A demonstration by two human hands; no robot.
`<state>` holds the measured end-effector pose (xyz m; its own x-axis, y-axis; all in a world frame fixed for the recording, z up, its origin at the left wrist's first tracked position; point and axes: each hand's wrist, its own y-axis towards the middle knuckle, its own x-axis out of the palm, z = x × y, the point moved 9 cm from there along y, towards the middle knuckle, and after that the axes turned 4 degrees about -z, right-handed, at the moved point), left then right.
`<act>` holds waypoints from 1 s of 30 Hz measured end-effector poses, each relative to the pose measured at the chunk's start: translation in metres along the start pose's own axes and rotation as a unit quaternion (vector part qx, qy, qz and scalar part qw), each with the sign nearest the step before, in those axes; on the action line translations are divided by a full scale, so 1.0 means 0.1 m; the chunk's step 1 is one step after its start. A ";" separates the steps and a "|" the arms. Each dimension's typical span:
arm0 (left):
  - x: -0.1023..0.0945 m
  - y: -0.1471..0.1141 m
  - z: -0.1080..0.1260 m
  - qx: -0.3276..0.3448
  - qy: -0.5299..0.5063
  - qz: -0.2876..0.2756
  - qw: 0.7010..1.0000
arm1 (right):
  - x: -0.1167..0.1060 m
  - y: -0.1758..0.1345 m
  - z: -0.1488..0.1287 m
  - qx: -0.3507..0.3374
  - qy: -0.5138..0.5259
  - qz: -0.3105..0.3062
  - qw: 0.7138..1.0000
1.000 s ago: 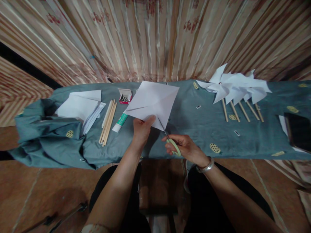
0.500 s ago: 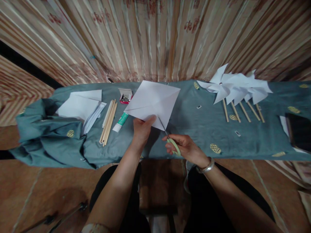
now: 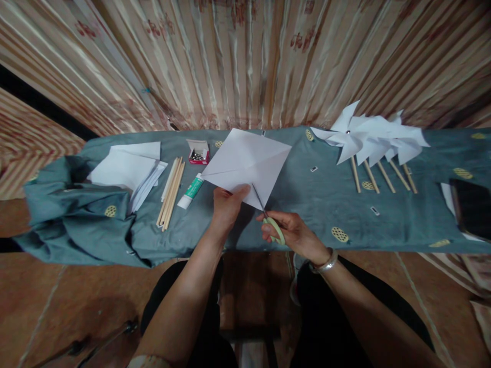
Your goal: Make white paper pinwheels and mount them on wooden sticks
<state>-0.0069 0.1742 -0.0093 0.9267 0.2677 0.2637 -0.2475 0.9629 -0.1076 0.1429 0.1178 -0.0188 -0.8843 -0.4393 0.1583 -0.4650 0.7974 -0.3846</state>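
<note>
A square sheet of white paper (image 3: 247, 156) with diagonal creases is held above the cloth, one corner pointing toward me. My left hand (image 3: 229, 204) grips its near left edge, thumb on top and fingers underneath. A slit or dark crease runs inward from the left corner. My right hand (image 3: 289, 230) holds scissors (image 3: 275, 231) with light green handles. Their blades lie at the near corner of the paper and point toward its middle. A silver bracelet circles my right wrist.
Left on the teal cloth (image 3: 307, 204) are paper sheets (image 3: 126, 168), wooden sticks (image 3: 171, 197), a green-and-white tube (image 3: 191, 191) and an open red box (image 3: 198, 153) of small metal pieces. Right are several paper pinwheels (image 3: 378, 135) on sticks and a dark phone-like object (image 3: 471, 207). A curtain (image 3: 230, 61) hangs behind.
The paper has shifted slightly to the right and a little toward me, together with my left hand. My right hand and the scissors have barely moved.
</note>
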 end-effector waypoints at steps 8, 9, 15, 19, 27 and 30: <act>0.00 0.01 0.00 0.003 -0.004 0.000 1.000 | -0.01 0.02 0.04 -0.010 -0.017 -0.001 1.000; 0.01 0.00 -0.01 0.003 -0.007 -0.004 1.000 | -0.01 0.02 0.04 -0.012 -0.019 -0.002 1.000; 0.06 -0.03 -0.01 0.000 -0.014 -0.012 1.000 | -0.03 0.02 0.01 -0.011 -0.019 0.010 1.000; 0.06 -0.03 -0.02 -0.002 -0.012 -0.016 1.000 | -0.03 0.03 0.01 -0.005 -0.001 0.021 1.000; 0.04 -0.02 -0.03 0.001 -0.014 -0.014 1.000 | -0.02 0.03 -0.01 -0.010 0.000 0.018 1.000; 0.06 -0.04 -0.02 -0.001 -0.014 -0.016 1.000 | -0.02 0.03 -0.02 -0.014 -0.006 0.018 1.000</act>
<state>-0.0003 0.1722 -0.0093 0.9255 0.2382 0.2946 -0.2180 0.9708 -0.1001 0.1433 0.1221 -0.0190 -0.9003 -0.4140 0.1340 -0.4333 0.8244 -0.3641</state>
